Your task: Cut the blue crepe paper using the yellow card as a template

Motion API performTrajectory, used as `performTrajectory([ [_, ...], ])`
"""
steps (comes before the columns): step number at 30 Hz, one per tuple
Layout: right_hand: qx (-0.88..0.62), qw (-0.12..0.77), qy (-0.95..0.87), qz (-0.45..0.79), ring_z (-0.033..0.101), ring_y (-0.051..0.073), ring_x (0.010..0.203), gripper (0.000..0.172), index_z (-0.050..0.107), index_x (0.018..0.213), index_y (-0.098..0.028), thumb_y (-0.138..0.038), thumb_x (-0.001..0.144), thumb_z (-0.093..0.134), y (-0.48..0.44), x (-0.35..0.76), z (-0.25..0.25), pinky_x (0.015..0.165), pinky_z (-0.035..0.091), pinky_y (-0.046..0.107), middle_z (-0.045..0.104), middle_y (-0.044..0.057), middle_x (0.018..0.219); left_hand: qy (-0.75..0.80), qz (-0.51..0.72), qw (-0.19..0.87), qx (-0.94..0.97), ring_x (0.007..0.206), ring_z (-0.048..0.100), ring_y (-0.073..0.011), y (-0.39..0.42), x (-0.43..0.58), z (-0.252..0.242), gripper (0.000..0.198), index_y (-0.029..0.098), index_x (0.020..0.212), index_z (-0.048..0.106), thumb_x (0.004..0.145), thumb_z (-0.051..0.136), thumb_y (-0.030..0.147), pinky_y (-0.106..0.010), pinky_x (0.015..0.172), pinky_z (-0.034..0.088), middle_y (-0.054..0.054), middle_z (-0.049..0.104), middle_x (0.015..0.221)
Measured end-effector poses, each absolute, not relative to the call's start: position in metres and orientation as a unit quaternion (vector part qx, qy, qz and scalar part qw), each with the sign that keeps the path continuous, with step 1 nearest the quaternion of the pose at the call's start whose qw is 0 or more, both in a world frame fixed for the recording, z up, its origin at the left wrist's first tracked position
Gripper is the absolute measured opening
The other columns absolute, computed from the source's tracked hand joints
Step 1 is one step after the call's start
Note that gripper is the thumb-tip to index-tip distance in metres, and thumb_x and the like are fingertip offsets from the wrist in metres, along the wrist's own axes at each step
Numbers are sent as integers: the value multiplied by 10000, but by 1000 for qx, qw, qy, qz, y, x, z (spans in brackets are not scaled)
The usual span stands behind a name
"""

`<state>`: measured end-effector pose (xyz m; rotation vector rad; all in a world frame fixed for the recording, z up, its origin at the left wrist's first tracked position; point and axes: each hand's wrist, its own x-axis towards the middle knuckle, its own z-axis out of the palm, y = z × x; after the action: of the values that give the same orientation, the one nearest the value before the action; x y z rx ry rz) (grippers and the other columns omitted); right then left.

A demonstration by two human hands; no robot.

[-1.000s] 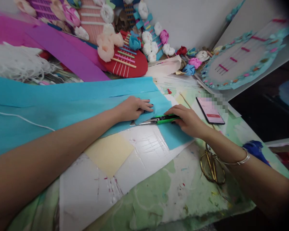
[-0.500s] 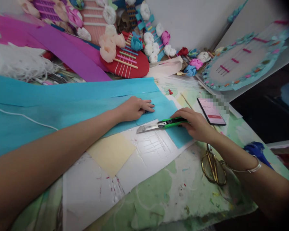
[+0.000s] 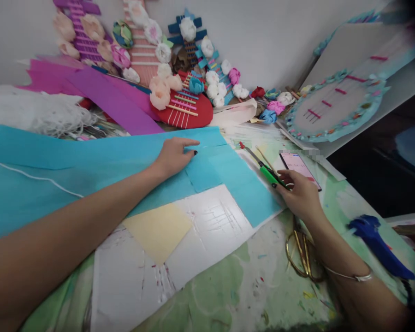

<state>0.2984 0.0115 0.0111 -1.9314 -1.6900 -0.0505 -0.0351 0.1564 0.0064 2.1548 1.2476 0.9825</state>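
Observation:
My left hand [image 3: 176, 156] rests on the turquoise paper [image 3: 24, 193], index finger stretched out and thumb apart, holding nothing; its other fingers are partly hidden. A smaller turquoise piece [image 3: 204, 173] lies just right of the thumb. In my right hand [image 3: 299, 192] is a green and black utility knife [image 3: 268, 173], its blade out and pointing up and to the left. Below the knife, a turquoise strip [image 3: 256, 203] reaches over the white board [image 3: 224, 214]. A pale yellow paper square [image 3: 161, 228] sits on that board.
A phone [image 3: 306, 168] lies beyond my right hand, partly covered. Gold-handled scissors [image 3: 303, 258] and a blue-handled tool [image 3: 378, 246] lie on the right. At the back are white string [image 3: 38, 110], purple paper [image 3: 114, 101] and a red lute-shaped craft [image 3: 202, 110].
My right hand has swung the knife's blade up and away from the left hand. My left hand has shifted left on the paper, its index finger now extended. The view has shifted slightly.

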Motion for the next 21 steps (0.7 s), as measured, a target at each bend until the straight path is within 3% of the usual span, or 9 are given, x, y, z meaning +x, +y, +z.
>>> performTrajectory([
  [5, -737, 242, -630, -24, 650, 275, 776, 421, 615, 1130, -162, -331, 747, 581, 11, 303, 12, 725, 518, 453, 696, 109, 906, 485, 305, 219, 790, 1088, 635, -353, 165, -43, 8, 380, 186, 971, 749, 650, 778, 388, -478, 1025, 452, -81, 735, 1062],
  [10, -753, 241, -612, 25, 648, 249, 730, 397, 624, 1083, -183, -365, 732, 596, 9, 307, 17, 719, 511, 429, 695, 81, 879, 475, 296, 262, 786, 890, 683, -262, 164, -44, 7, 449, 199, 1033, 736, 623, 784, 375, -393, 888, 523, -48, 744, 903],
  [15, -752, 231, -617, 28, 641, 246, 742, 415, 624, 1108, -170, -359, 739, 592, 9, 308, 15, 723, 509, 422, 692, 87, 903, 469, 323, 311, 761, 737, 663, -209, 166, -48, 6, 379, 206, 935, 745, 598, 781, 378, -365, 798, 538, -15, 706, 739],
  [21, -740, 234, -631, 22, 633, 234, 757, 386, 636, 1090, -163, -335, 751, 571, 9, 310, 12, 725, 505, 402, 691, 91, 930, 427, 385, 392, 718, 769, 671, -178, 151, -44, 27, 505, 170, 1081, 701, 645, 767, 416, -322, 776, 558, -43, 710, 845],
])
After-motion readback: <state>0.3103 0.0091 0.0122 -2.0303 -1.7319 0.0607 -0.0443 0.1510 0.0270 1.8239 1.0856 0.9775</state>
